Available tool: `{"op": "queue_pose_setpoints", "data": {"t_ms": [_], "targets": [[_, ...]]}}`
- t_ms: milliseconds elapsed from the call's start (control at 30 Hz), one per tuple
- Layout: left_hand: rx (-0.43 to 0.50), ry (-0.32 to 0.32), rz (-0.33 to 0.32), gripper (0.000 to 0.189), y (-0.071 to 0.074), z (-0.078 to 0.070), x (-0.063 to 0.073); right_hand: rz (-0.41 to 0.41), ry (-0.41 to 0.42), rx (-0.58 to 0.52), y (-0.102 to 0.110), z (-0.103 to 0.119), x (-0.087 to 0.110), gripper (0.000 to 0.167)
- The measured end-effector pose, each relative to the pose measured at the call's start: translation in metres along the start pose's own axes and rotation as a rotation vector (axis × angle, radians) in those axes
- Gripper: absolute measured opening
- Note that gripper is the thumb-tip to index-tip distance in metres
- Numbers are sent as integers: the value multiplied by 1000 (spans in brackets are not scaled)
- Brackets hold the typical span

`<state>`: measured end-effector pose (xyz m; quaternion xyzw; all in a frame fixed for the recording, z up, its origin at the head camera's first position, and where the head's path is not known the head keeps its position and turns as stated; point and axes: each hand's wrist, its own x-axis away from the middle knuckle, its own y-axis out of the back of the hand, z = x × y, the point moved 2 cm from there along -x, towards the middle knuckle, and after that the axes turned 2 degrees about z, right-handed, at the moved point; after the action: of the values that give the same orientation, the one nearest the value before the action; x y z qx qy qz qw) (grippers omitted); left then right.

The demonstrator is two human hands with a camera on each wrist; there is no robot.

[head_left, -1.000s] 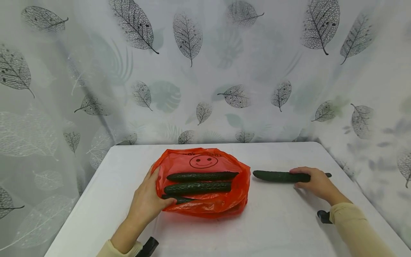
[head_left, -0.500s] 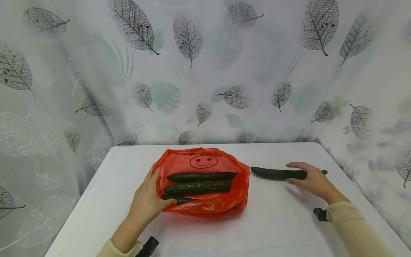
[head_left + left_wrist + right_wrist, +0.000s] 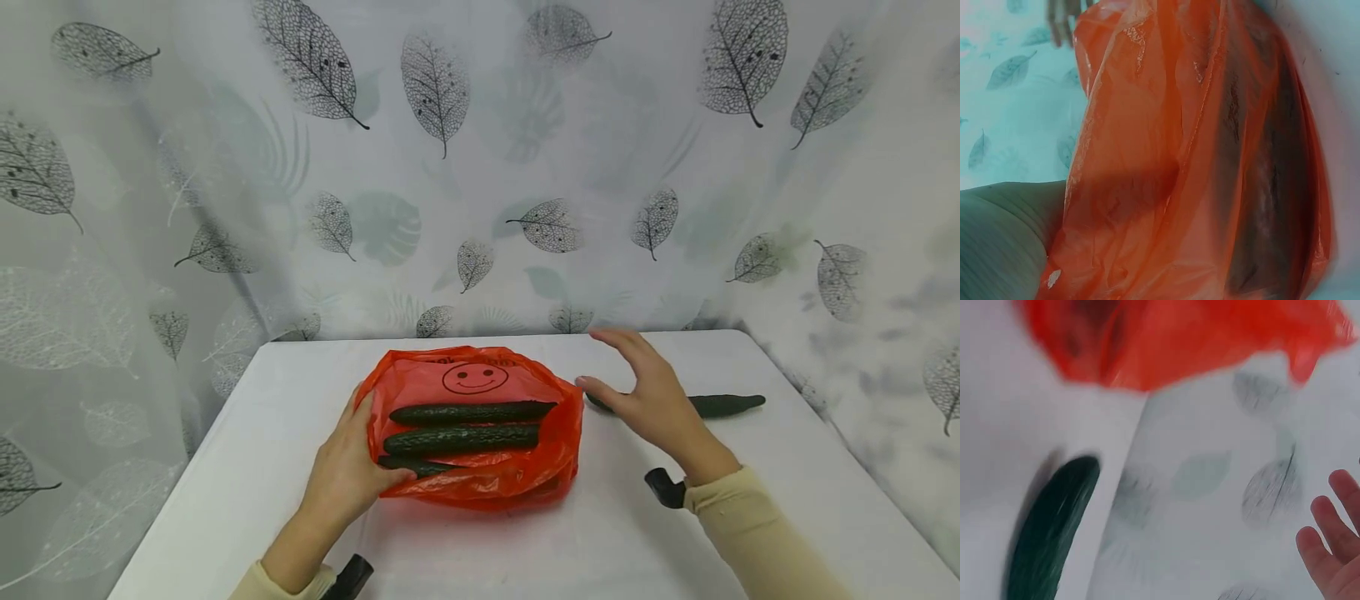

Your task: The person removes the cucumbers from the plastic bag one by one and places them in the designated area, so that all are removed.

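Note:
A red plastic bag (image 3: 525, 487) with a printed smiley lies with its mouth gaping. Inside are visible cucumbers, one at the back (image 3: 473, 412), one in the middle (image 3: 461, 437) and a partly covered one (image 3: 427, 467) in front. My left hand (image 3: 345, 467) holds the bag's left side, thumb at the front rim; in the left wrist view the orange film (image 3: 1122, 137) hides much of the hand. My right hand (image 3: 652, 400) hovers, fingers spread and holding nothing, by the bag's right rim. Beneath it a single cucumber (image 3: 727, 406) lies on the table, its middle hidden.
The white table (image 3: 480, 558) ends at a leaf-printed curtain (image 3: 480, 167) behind, with more of it along both sides. Dark wrist devices (image 3: 666, 487) stick out at each sleeve, low over the tabletop.
The right hand has let go of the cucumber and moved left to the bag's right rim, fingers spread. The cucumber, shifted slightly left earlier, lies beside the bag. The left hand has barely moved.

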<state>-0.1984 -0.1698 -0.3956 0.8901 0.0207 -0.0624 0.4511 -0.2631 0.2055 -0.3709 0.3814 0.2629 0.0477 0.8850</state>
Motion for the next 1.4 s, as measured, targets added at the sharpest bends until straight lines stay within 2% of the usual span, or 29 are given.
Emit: {"op": "queue_pose_setpoints", "data": {"t_ms": [133, 233, 367, 467, 533, 600, 700, 833, 1067, 1300, 1400], "targets": [[-4, -21, 6, 126, -2, 0, 2, 7, 83, -94, -20, 33, -7, 73], [-5, -36, 9, 129, -3, 1, 3, 30, 101, -205, -34, 53, -11, 75], [-14, -48, 7, 130, -4, 1, 4, 99, 37, -503, -51, 71, -17, 76], [-11, -57, 8, 129, -4, -1, 5, 161, -48, -739, -65, 79, -20, 72], [-7, -63, 13, 128, -5, -1, 5, 199, -93, -849, -74, 81, -20, 68], [0, -71, 15, 128, -6, -2, 4, 232, -144, -908, -83, 82, -20, 64], [0, -70, 29, 129, -8, -1, 4, 264, -198, -918, -98, 81, -17, 58], [-5, -66, 50, 132, -9, -1, 5, 303, -233, -835, -115, 76, -13, 52], [9, -70, 61, 133, -9, -2, 6, 416, -240, -748, -138, 69, -9, 39], [7, -38, 68, 131, -8, -4, 6, 541, -240, -625, -155, 60, -6, 38], [8, -54, 56, 130, -7, -4, 6, 560, -238, -615, -159, 58, -3, 37]]}}
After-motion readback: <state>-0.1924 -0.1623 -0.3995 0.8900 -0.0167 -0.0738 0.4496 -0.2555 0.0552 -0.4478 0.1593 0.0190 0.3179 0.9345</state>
